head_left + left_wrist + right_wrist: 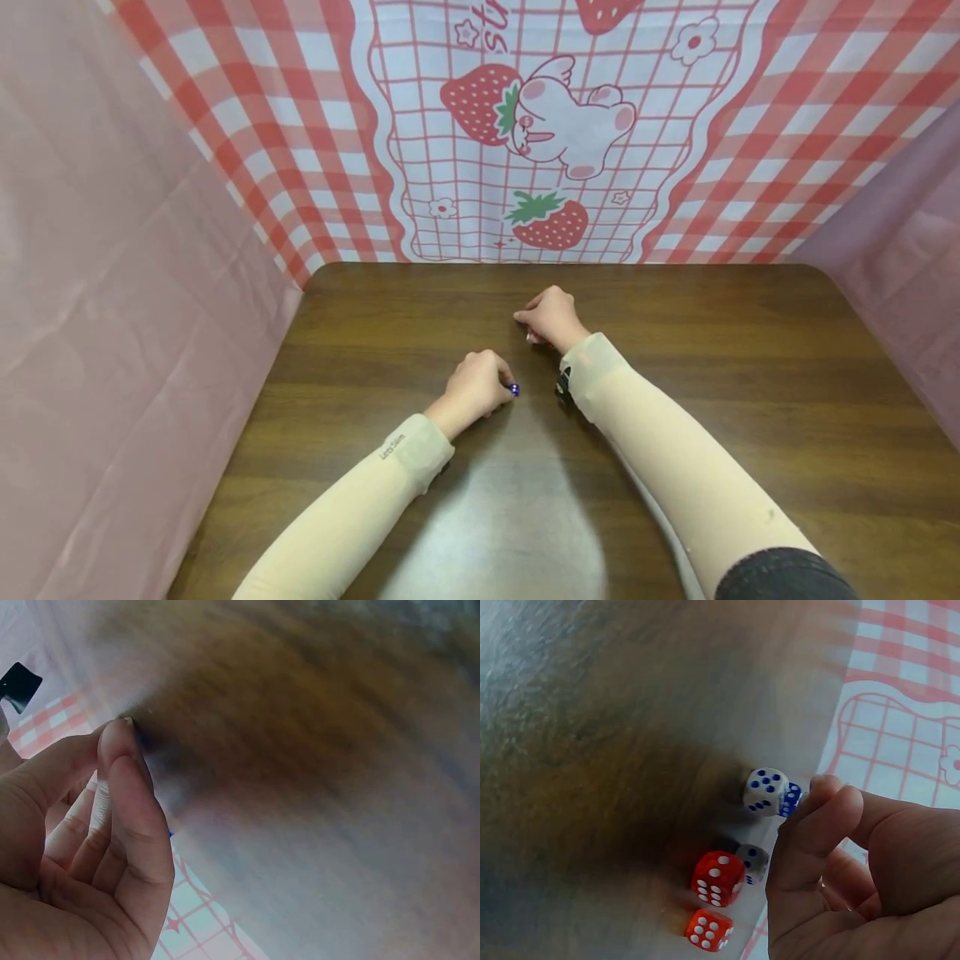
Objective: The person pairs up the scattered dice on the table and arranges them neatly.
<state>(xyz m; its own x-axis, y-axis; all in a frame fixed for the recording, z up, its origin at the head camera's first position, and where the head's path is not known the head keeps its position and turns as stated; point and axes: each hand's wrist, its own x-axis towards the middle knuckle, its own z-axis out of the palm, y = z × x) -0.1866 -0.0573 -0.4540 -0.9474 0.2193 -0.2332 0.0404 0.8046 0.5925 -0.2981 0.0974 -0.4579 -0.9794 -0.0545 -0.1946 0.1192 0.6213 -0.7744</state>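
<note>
My left hand (476, 388) pinches a small blue die (513, 389) between thumb and index finger, close over the table. In the left wrist view the fingertips cover most of it. Farther back, my right hand (551, 318) has its thumb and index finger together at a second blue die (790, 799), which the index finger partly hides. Right beside that one is a white die (765, 790) with blue dots. Another white die (753, 862) stands partly behind a red die (717, 879). An orange-red die (709, 930) sits nearest the bottom of the right wrist view.
The brown wooden table (750, 400) ends at the back against a red-checked cloth (300, 133) with strawberry prints. Pink cloth (135, 300) hangs along the left side, and more pinkish cloth (900, 250) along the right.
</note>
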